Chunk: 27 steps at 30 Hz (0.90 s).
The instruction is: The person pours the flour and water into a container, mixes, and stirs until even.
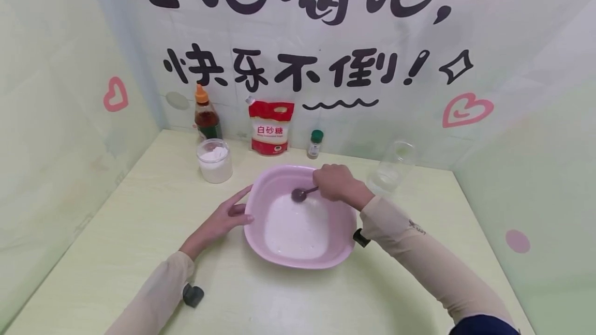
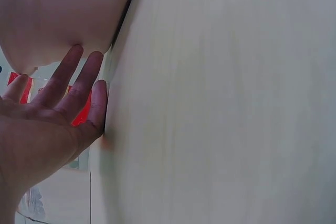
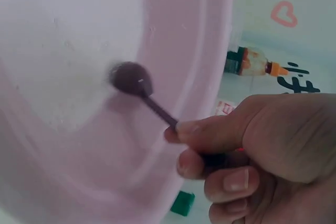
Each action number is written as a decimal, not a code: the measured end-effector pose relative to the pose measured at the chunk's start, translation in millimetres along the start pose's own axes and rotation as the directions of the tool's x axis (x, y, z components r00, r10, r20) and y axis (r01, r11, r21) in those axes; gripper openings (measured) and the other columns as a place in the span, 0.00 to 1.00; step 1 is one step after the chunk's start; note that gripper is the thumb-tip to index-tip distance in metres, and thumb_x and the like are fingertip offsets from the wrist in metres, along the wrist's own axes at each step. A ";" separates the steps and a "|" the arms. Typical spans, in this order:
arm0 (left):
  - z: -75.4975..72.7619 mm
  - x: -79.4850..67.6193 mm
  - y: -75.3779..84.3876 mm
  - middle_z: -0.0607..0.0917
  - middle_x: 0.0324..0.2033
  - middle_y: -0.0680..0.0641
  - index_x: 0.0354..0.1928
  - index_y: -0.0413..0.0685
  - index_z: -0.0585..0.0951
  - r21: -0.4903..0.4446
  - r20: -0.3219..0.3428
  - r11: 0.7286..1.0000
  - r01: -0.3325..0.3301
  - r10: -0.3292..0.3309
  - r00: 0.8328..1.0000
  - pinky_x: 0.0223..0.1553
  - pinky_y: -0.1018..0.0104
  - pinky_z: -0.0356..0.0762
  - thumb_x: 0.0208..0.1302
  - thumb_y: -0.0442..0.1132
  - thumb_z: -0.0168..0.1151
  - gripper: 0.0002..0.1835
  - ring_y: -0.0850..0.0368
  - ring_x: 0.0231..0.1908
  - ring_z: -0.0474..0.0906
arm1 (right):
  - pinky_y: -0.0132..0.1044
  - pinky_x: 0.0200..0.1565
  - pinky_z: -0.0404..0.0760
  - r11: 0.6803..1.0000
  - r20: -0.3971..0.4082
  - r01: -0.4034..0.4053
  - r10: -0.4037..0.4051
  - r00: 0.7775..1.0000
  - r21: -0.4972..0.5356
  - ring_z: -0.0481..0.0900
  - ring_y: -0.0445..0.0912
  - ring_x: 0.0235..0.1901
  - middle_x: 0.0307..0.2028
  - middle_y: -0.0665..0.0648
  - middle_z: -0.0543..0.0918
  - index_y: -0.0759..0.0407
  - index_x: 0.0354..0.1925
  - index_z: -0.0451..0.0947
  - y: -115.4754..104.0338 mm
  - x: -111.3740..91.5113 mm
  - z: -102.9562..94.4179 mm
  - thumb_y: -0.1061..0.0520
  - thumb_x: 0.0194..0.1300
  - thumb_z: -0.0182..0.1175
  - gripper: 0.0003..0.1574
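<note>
A pink plastic basin (image 1: 253, 242) stands on the table with whitish liquid (image 1: 298, 229) in its bottom. My right hand (image 1: 336, 182) is above its far right rim and grips the handle of a dark spoon (image 3: 131, 80). The spoon's bowl dips at the edge of the liquid, slightly blurred in the right wrist view. My left hand (image 1: 228, 216) steadies the basin's left side, fingers spread and nearly straight. In the left wrist view its fingertips (image 2: 76, 53) touch the basin's outer wall.
Behind the basin stand a sauce bottle (image 1: 208, 118) with an orange cap, a jar of white powder (image 1: 215, 164), a red-and-white sugar pouch (image 1: 271, 129) and a small green-capped bottle (image 1: 315, 143). A clear glass (image 1: 393, 167) stands at the back right. Walls enclose the table (image 1: 223, 293).
</note>
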<state>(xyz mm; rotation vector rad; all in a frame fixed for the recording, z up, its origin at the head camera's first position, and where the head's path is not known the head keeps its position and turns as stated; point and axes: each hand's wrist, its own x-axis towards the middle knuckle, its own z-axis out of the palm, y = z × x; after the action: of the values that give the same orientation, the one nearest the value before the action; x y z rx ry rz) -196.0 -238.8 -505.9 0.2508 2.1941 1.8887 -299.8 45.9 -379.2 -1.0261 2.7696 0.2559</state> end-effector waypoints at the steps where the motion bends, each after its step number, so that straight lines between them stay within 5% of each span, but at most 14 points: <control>1: 0.2 -0.3 -0.2 0.76 0.64 0.30 0.80 0.58 0.52 0.002 0.001 1.000 -0.002 0.002 1.000 0.70 0.38 0.62 0.68 0.41 0.64 0.44 0.38 0.61 0.78 | 0.37 0.27 0.71 1.000 -0.003 0.021 -0.021 1.000 0.022 0.72 0.48 0.27 0.26 0.54 0.79 0.55 0.31 0.81 -2.8 2.6 1.9 0.67 0.62 0.58 0.09; 7: 0.8 0.9 -0.4 0.75 0.65 0.29 0.80 0.57 0.51 0.007 0.005 1.000 -0.009 0.009 1.000 0.70 0.38 0.61 0.68 0.41 0.64 0.44 0.38 0.61 0.78 | 0.37 0.39 0.78 0.974 0.008 0.136 -0.140 0.990 0.180 0.77 0.46 0.34 0.39 0.52 0.89 0.54 0.46 0.88 -19.2 7.8 8.4 0.62 0.66 0.63 0.12; 12: 0.4 0.5 -0.8 0.76 0.64 0.30 0.80 0.58 0.51 0.015 -0.007 1.000 -0.009 0.009 1.000 0.70 0.36 0.59 0.68 0.41 0.64 0.44 0.37 0.62 0.77 | 0.35 0.43 0.78 0.957 0.033 0.189 -0.201 0.979 0.220 0.78 0.43 0.34 0.39 0.49 0.90 0.52 0.45 0.89 -27.8 -0.2 11.0 0.60 0.65 0.65 0.11; 18: -0.7 -0.2 -2.3 0.75 0.64 0.29 0.80 0.57 0.52 0.016 -0.005 1.000 -0.014 0.015 1.000 0.70 0.36 0.59 0.68 0.41 0.63 0.43 0.35 0.63 0.75 | 0.32 0.39 0.75 0.927 0.169 0.221 -0.281 0.945 0.304 0.76 0.41 0.33 0.37 0.48 0.89 0.50 0.43 0.89 -30.3 -19.4 12.0 0.59 0.65 0.66 0.10; 23: 0.3 -0.4 -0.7 0.76 0.64 0.30 0.79 0.59 0.52 0.015 -0.002 1.000 -0.003 0.003 1.000 0.69 0.38 0.62 0.68 0.42 0.64 0.43 0.37 0.63 0.76 | 0.30 0.35 0.75 0.962 0.296 0.166 -0.226 0.928 0.217 0.74 0.41 0.32 0.31 0.47 0.83 0.51 0.36 0.86 -15.6 -35.3 -2.2 0.60 0.63 0.67 0.04; 27: 1.0 -0.4 2.0 0.76 0.65 0.32 0.79 0.62 0.53 0.010 -0.012 1.000 0.013 -0.013 1.000 0.69 0.38 0.63 0.68 0.42 0.64 0.43 0.37 0.63 0.76 | 0.32 0.29 0.72 0.994 0.306 0.094 -0.104 0.946 0.046 0.71 0.44 0.28 0.26 0.50 0.76 0.53 0.29 0.78 1.4 -37.7 -15.6 0.63 0.61 0.64 0.07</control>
<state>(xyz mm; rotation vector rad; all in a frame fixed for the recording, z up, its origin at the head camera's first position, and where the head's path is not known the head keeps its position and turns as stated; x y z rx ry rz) -195.4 -237.6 -504.1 0.2271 2.2077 1.8774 -274.3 67.1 -355.5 -1.0172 2.4278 0.3283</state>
